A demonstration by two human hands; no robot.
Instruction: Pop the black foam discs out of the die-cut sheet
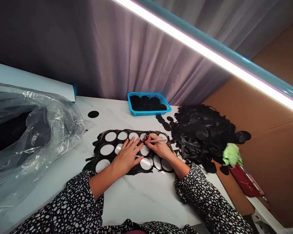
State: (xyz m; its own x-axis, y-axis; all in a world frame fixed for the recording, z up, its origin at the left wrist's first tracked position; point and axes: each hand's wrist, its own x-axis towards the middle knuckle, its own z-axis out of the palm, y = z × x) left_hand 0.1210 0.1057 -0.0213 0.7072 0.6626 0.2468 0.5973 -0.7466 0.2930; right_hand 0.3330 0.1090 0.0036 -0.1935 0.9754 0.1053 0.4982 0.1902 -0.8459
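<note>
A thin black sheet (112,143) with rows of round holes lies flat on the white marbled table, its edges ragged. My left hand (127,154) rests on the sheet with its fingers spread, pressing it near the middle. In my right hand (160,148) is a slim, pale pen-like tool (157,140), pinched between thumb and fingers. The tool's tip meets the sheet by a hole in the upper part, right of my left fingertips. Thin black strands (147,135) curl up just beyond that tip. What the tip is like is too small to tell.
A blue basket (148,113) with black discs stands at the back. To the right rises a heap of black scraps (200,133), with a green cloth (231,155) and a red case (246,182) beside it. Clear plastic wrapping (56,130) covers the left side. One black disc (93,114) lies alone.
</note>
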